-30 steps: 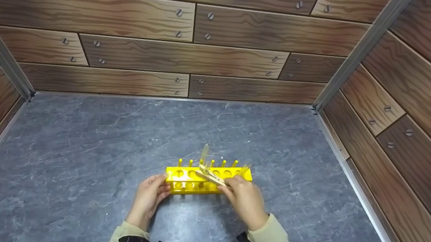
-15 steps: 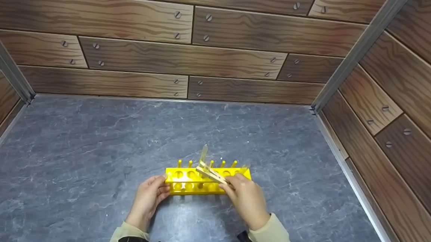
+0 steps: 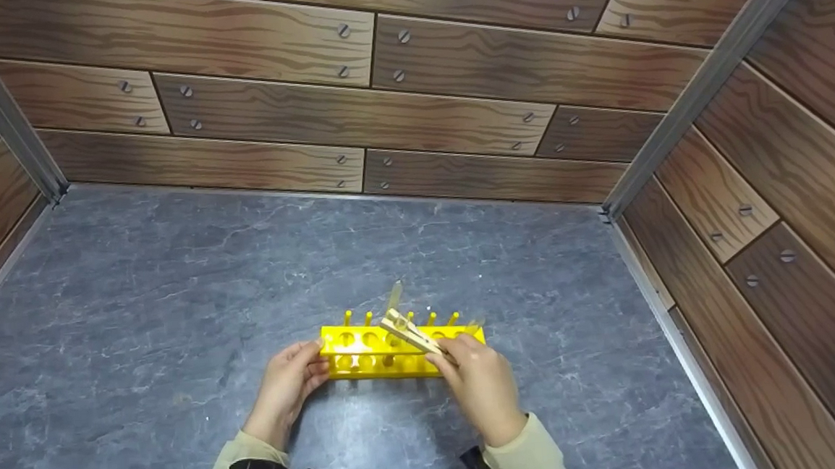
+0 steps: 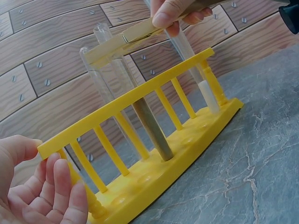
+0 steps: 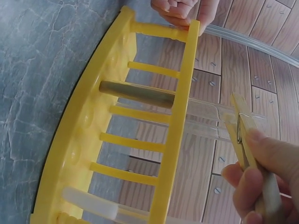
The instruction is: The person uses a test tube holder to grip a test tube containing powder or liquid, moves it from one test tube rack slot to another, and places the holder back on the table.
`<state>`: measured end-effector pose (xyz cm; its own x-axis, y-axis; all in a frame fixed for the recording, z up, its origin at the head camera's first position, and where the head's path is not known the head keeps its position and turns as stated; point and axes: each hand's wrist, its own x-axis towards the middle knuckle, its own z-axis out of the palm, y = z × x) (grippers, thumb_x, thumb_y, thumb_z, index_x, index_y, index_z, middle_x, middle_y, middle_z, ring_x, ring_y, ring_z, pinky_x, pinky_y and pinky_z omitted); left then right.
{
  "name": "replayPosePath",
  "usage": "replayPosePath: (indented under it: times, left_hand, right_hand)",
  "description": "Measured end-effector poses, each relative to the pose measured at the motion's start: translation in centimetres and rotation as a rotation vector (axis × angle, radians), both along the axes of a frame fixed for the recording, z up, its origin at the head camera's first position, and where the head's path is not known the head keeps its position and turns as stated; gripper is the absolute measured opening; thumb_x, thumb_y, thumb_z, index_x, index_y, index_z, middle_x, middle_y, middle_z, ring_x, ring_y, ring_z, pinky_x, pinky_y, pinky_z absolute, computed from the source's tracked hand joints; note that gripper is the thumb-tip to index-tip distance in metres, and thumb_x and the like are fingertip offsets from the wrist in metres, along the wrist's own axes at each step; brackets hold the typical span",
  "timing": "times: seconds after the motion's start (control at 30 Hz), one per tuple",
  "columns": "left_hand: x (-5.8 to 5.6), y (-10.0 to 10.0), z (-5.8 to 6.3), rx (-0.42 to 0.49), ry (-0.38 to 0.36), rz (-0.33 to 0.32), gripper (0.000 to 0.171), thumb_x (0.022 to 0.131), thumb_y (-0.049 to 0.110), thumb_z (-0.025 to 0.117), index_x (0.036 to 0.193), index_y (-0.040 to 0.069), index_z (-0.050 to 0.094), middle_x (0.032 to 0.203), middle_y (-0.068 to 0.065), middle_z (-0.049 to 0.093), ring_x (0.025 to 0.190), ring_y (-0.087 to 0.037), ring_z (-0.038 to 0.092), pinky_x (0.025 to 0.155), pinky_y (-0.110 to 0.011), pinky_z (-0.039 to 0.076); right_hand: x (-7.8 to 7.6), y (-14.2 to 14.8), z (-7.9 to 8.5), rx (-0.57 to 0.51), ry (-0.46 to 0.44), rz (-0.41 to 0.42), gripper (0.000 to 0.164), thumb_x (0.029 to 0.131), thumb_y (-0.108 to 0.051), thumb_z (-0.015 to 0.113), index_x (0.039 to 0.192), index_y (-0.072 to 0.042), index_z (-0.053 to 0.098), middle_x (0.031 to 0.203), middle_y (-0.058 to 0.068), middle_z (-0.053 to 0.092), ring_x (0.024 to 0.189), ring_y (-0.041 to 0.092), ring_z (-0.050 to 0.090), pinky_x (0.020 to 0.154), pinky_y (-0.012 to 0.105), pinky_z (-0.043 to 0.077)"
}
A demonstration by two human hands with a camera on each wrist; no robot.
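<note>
A yellow test tube rack (image 3: 332,352) stands before me, its left end pinched by my left hand (image 3: 289,380). My right hand (image 3: 481,386) grips a wooden test tube clamp (image 3: 411,336), which slants over the rack's top. In the left wrist view a test tube with grey-brown contents (image 4: 152,126) sits in a rack hole, and a clear test tube (image 4: 97,79) stands behind it. The clamp's tip crosses both tubes near their mouths; I cannot tell which one it grips. Toward the right end is a tube with white contents (image 4: 208,97).
Upright yellow pegs (image 3: 348,317) line the rack's far side. The rack is on a grey marbled surface (image 3: 210,276), closed in by wood-patterned walls (image 3: 272,105) at the back and sides.
The clamp's tip has shifted slightly up and away over the rack, and my right hand slightly right. My left hand keeps its hold on the rack's end.
</note>
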<state>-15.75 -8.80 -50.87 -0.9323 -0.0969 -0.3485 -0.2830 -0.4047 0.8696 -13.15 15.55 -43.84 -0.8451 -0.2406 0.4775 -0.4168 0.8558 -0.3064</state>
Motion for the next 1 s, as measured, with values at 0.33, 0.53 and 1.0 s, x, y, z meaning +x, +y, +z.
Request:
replayPosePath:
  times: [0.33,0.53,1.0]
  left_hand:
    - [0.1,0.0,0.0,-0.003,0.002,-0.012,0.02,0.09,0.012,0.057,0.098,-0.006,0.058,0.076,-0.007,0.057,0.064,-0.013,0.055,0.062,-0.024,0.053]
    - [0.0,-0.1,0.0,-0.012,0.0,-0.018,0.023,0.091,0.014,0.057,0.1,-0.007,0.057,0.076,-0.007,0.057,0.063,-0.013,0.055,0.06,-0.024,0.052]
    - [0.0,0.0,0.0,-0.006,-0.003,-0.01,0.023,0.09,0.014,0.058,0.1,-0.007,0.057,0.075,-0.007,0.057,0.063,-0.012,0.055,0.059,-0.023,0.052]
  right_hand:
    - [0.1,0.0,0.5,0.002,0.027,0.007,0.02,0.08,-0.026,0.072,0.087,-0.008,0.071,0.072,-0.001,0.06,0.056,0.008,0.051,0.049,0.021,0.046]
    - [0.2,0.0,0.8,-0.008,0.023,0.002,0.02,0.08,-0.026,0.073,0.09,-0.009,0.072,0.074,-0.001,0.061,0.056,0.007,0.052,0.049,0.022,0.047]
    - [0.4,0.1,1.3,-0.031,0.057,0.014,0.021,0.079,-0.025,0.073,0.089,-0.008,0.071,0.077,0.0,0.063,0.06,0.008,0.056,0.052,0.023,0.049]
